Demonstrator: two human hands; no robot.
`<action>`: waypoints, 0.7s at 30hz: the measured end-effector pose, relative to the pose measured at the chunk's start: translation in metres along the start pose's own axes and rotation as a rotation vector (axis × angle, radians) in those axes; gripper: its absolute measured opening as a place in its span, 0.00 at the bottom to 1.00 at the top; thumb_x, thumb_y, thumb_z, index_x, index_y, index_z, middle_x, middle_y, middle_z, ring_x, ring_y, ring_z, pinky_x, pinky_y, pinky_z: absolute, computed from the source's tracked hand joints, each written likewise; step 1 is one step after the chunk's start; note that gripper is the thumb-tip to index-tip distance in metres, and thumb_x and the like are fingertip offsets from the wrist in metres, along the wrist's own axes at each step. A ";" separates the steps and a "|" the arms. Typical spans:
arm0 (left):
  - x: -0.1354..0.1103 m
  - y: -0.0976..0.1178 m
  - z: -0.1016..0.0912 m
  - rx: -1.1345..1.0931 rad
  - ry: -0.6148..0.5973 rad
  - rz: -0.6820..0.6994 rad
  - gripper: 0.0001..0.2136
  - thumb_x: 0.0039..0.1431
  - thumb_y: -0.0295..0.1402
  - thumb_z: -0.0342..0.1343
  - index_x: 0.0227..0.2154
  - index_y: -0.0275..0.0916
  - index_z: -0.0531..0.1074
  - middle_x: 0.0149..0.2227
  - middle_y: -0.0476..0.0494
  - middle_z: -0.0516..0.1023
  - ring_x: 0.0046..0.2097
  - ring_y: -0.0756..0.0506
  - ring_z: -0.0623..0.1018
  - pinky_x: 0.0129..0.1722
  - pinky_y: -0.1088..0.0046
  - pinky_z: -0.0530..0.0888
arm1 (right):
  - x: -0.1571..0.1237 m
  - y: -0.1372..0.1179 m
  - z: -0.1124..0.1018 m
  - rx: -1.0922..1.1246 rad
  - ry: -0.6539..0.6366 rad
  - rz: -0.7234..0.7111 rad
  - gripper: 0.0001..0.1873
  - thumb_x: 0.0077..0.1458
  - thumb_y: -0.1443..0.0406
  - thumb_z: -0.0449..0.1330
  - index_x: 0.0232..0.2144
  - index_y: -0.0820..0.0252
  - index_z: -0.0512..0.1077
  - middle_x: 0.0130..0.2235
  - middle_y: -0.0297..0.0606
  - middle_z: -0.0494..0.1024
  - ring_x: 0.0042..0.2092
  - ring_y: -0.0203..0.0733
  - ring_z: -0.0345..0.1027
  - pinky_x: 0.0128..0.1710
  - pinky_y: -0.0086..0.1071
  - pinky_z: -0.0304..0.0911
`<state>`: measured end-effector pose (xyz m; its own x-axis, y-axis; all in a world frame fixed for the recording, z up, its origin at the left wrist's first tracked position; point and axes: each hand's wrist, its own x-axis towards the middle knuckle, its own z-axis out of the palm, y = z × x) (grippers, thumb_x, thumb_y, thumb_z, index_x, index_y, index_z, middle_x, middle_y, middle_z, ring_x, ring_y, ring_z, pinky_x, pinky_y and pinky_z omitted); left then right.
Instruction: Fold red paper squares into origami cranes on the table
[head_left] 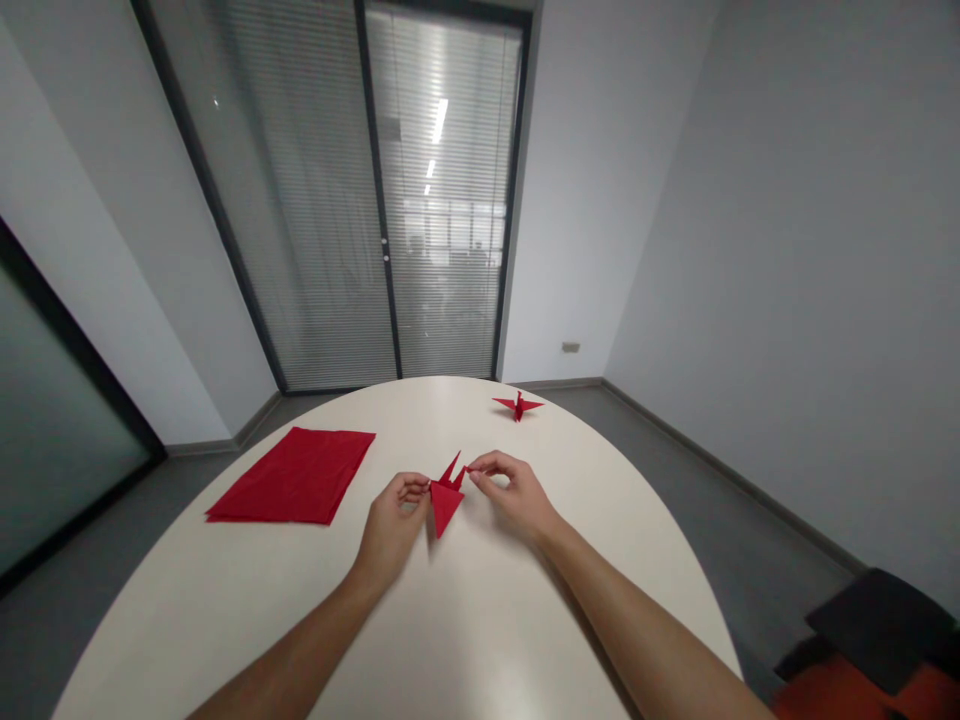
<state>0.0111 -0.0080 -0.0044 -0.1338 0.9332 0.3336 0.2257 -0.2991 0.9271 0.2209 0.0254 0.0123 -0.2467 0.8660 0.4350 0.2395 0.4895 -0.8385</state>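
Between my hands, just over the table, is a red origami crane with a broad triangular wing hanging toward me and two narrow points sticking up. My left hand pinches its left edge between thumb and fingers. On the other side, my right hand pinches the tip of the right-hand narrow point. The fingertips cover small parts of the paper. Farther back on the table stands a second red paper crane with its wings spread, apart from both hands.
A stack of red paper sheets lies at the left on the round white table. Beyond the table are a glass door with blinds and pale walls. A black and orange object, partly cut off, is at the lower right.
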 end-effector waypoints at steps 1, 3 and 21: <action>0.000 0.000 0.000 0.002 -0.004 -0.002 0.10 0.51 0.38 0.60 0.33 0.39 0.74 0.32 0.45 0.80 0.35 0.44 0.79 0.36 0.69 0.76 | 0.000 0.000 0.000 -0.011 0.001 0.002 0.14 0.59 0.54 0.62 0.36 0.57 0.78 0.37 0.40 0.81 0.40 0.45 0.73 0.44 0.38 0.65; -0.001 0.002 0.000 0.010 -0.008 -0.007 0.09 0.51 0.38 0.60 0.33 0.39 0.74 0.32 0.45 0.80 0.36 0.44 0.79 0.36 0.70 0.75 | 0.001 -0.001 0.000 -0.033 0.000 0.004 0.13 0.59 0.54 0.62 0.35 0.57 0.79 0.37 0.40 0.81 0.40 0.46 0.73 0.44 0.39 0.65; -0.002 0.002 -0.004 0.080 -0.048 0.017 0.07 0.54 0.36 0.59 0.34 0.39 0.74 0.35 0.44 0.80 0.38 0.43 0.79 0.32 0.72 0.75 | 0.000 0.001 0.002 0.044 -0.044 0.048 0.11 0.57 0.57 0.64 0.38 0.57 0.79 0.39 0.41 0.82 0.42 0.45 0.74 0.45 0.38 0.65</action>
<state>0.0084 -0.0114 -0.0026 -0.0836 0.9371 0.3389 0.3040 -0.2999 0.9042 0.2197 0.0261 0.0106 -0.2775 0.8824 0.3800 0.2107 0.4418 -0.8720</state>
